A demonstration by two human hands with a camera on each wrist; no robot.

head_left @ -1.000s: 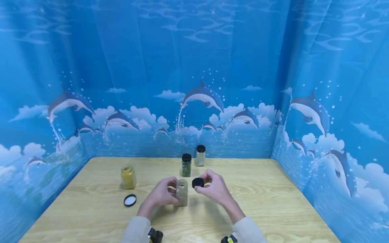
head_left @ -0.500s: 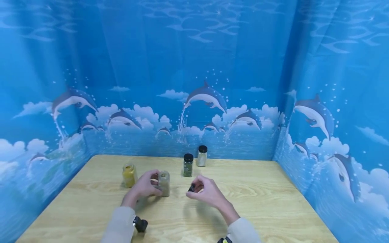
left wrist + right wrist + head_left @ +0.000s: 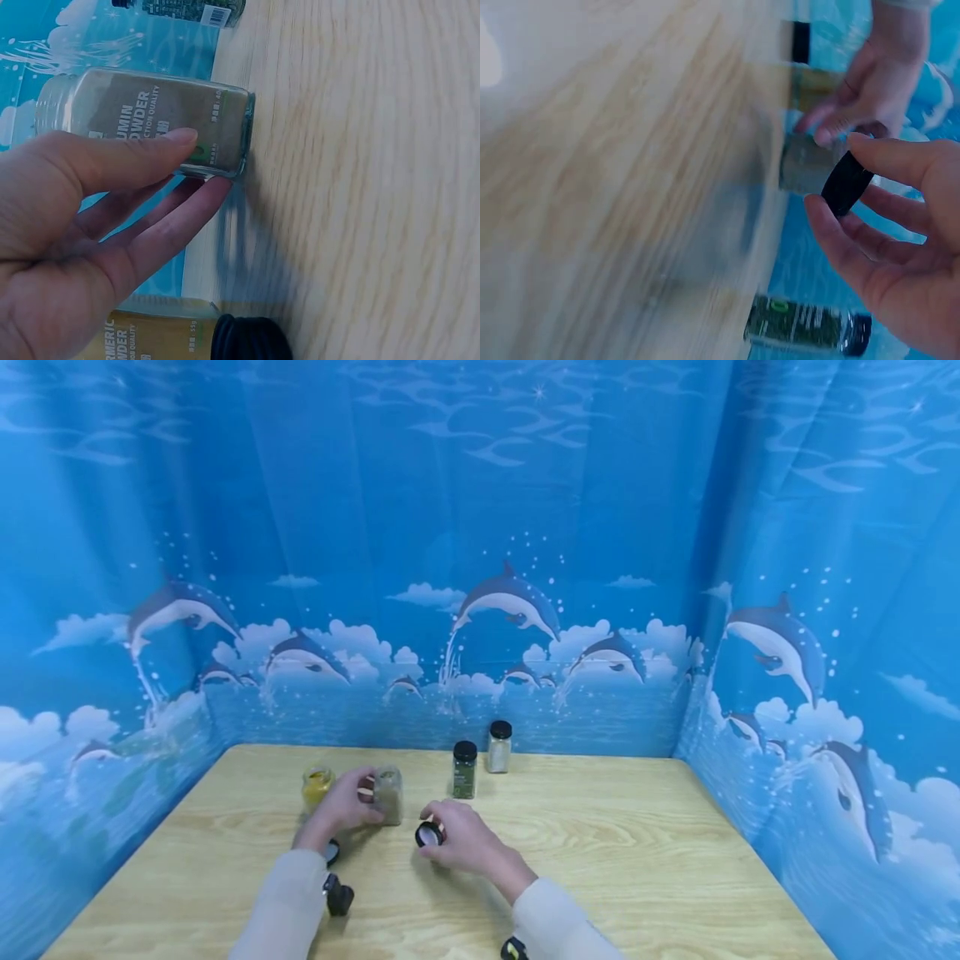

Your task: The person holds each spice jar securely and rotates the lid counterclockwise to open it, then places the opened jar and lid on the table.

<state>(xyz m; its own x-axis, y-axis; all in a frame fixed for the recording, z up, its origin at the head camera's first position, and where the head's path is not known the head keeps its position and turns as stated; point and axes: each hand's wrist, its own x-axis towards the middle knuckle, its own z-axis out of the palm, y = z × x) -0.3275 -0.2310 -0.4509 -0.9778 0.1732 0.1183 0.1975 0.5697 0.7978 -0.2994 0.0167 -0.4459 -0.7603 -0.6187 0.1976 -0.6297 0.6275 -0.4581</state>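
My left hand [image 3: 347, 802] grips a lidless glass spice jar [image 3: 172, 116] of brownish powder by its side; its label reads cumin powder. The jar stands upright, close over the table. My right hand [image 3: 467, 837] pinches a black screw lid [image 3: 847, 182] by its edge, tilted so that its pale inside faces the head camera. The lid is just right of the cumin jar. Left of my left hand stands an open jar of yellow turmeric powder [image 3: 317, 787], partly covered by the hand. Another black lid [image 3: 332, 852] lies on the table, half hidden behind my left wrist.
A black-capped jar of green herbs [image 3: 464, 772] stands behind my right hand. Farther back is a black-capped jar with pale contents [image 3: 499, 747]. The wooden table [image 3: 637, 843] ends at a blue dolphin-print curtain [image 3: 420, 710].
My left hand has carried the cumin jar left and back, beside the turmeric jar. My right hand has moved left with its lid, turning the lid's inside toward the head camera.
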